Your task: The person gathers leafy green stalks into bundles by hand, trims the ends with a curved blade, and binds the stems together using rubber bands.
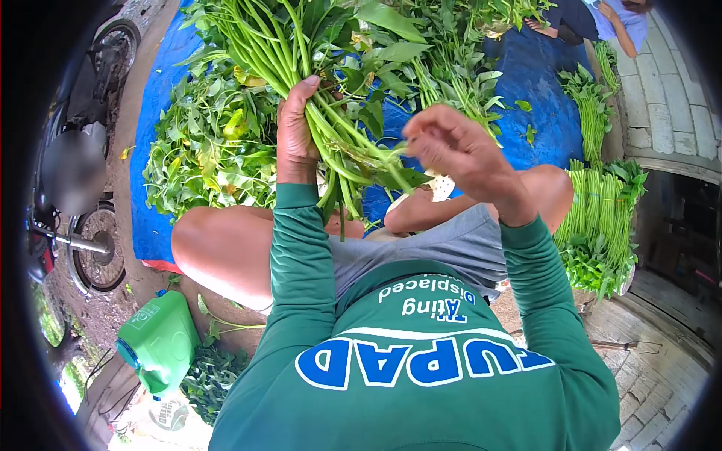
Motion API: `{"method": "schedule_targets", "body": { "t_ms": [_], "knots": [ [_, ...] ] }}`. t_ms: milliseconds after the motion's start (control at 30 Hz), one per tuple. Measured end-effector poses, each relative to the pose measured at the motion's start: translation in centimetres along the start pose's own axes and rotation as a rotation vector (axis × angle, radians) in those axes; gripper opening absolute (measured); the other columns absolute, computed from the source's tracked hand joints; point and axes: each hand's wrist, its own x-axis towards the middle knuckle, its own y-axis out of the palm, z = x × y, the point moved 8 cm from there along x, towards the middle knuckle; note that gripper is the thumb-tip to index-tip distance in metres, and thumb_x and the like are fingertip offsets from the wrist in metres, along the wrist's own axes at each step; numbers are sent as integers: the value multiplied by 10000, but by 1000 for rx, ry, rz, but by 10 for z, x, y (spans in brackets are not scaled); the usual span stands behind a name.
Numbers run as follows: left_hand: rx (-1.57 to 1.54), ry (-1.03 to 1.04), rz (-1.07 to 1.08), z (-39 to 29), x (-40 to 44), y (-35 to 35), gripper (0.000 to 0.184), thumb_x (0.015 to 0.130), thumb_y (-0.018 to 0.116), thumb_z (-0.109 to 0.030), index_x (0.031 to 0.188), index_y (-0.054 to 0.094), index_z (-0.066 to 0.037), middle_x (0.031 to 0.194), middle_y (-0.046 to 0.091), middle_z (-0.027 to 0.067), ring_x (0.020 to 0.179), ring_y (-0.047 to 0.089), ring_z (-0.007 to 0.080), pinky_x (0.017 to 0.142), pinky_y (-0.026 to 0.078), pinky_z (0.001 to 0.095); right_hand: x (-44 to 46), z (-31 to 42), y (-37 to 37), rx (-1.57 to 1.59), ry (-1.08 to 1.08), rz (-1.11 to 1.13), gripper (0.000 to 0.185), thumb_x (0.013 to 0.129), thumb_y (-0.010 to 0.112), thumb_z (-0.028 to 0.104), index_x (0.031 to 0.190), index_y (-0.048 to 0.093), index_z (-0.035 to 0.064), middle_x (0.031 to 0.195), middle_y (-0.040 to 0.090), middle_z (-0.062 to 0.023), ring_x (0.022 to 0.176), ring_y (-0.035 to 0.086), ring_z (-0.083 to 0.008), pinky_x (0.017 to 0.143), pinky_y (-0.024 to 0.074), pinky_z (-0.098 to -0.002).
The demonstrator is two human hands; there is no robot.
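My left hand point(299, 128) is wrapped round a thick bunch of water spinach point(263, 46), its long green stems running down past my wrist and its leaves reaching to the top of the view. Just right of the lower stems, my right hand point(470, 154) is raised with the fingers curled in, somewhat blurred. Its fingertips are close to a stem end, and whatever they pinch, if anything, is too smeared to make out. Beyond the bunch, loose water spinach point(214, 143) with some yellow leaves is heaped on a blue tarp point(541, 113).
Tied bundles of stems point(598, 225) stand at the right, by a paved floor point(669, 98). Another person point(617, 26) is at the top right. A green plastic jug point(159, 342) sits at lower left, near dark leaves point(214, 379). A motorcycle wheel point(98, 252) shows at the left.
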Motion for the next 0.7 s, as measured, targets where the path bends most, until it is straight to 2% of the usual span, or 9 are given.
{"method": "schedule_targets", "body": {
  "t_ms": [67, 133, 233, 333, 400, 467, 533, 600, 700],
  "knots": [
    [55, 16, -45, -4, -6, 5, 431, 965, 766, -355, 1242, 732, -26, 963, 772, 114, 812, 744, 234, 742, 640, 380, 0, -9, 11, -142, -85, 35, 166, 1040, 726, 52, 1205, 729, 38, 1013, 712, 8, 921, 649, -78, 793, 538, -277],
    [1, 15, -50, -7, -3, 4, 423, 972, 760, -351, 1234, 729, -20, 975, 769, 107, 833, 742, 229, 766, 637, 372, -4, -12, 13, -268, -141, -48, 152, 1011, 749, 142, 1114, 741, 30, 943, 728, -90, 845, 670, -161, 762, 544, -344],
    [71, 91, -89, -22, 1, -19, 388, 968, 786, -331, 1208, 715, -34, 985, 764, 109, 856, 752, 234, 795, 648, 382, -11, -30, 21, -375, -139, -33, 148, 1036, 676, 136, 1105, 703, 8, 967, 740, -175, 890, 731, -328, 770, 560, -440],
    [70, 174, -202, -46, 7, -39, 366, 951, 825, -302, 1183, 686, -56, 974, 751, 119, 869, 754, 253, 816, 652, 391, -19, -76, 41, -434, 12, 155, 208, 1030, 709, 139, 1195, 707, 11, 979, 730, -127, 905, 722, -247, 806, 567, -400],
    [62, 113, -213, -55, 3, -43, 359, 948, 829, -307, 1172, 682, -68, 972, 750, 120, 862, 750, 256, 818, 652, 397, -22, -103, 30, -410, 119, 196, 339, 991, 737, 202, 1282, 720, 30, 1043, 748, -185, 970, 753, -319, 857, 586, -456],
    [27, 163, -237, -57, 5, -44, 342, 955, 822, -319, 1156, 685, -79, 967, 750, 123, 856, 747, 258, 813, 653, 402, 8, -154, -11, -495, 108, 66, 413, 975, 742, 233, 1345, 717, 50, 1092, 753, -199, 982, 756, -349, 878, 592, -478],
    [35, 115, -197, -48, 0, -33, 309, 974, 801, -323, 1142, 692, -87, 969, 753, 117, 856, 745, 249, 801, 648, 390, 44, -173, -86, -693, 400, -22, 333, 981, 668, 209, 1269, 739, 59, 1109, 767, -190, 991, 753, -399, 902, 592, -499],
    [62, 56, -174, -37, 3, -26, 300, 980, 794, -320, 1139, 696, -84, 974, 755, 112, 854, 745, 242, 796, 646, 383, 61, -189, -151, -1163, 188, -408, 240, 974, 600, 189, 1116, 748, 65, 1090, 782, -192, 1001, 756, -433, 903, 596, -534],
    [168, 27, -201, -16, 11, -16, 342, 984, 784, -333, 1160, 703, -51, 935, 759, 98, 801, 744, 226, 771, 641, 368, 72, -231, -188, -1427, 219, -467, 191, 957, 567, 169, 976, 733, 77, 1037, 786, -212, 1013, 754, -460, 892, 594, -570]
  ]
}}
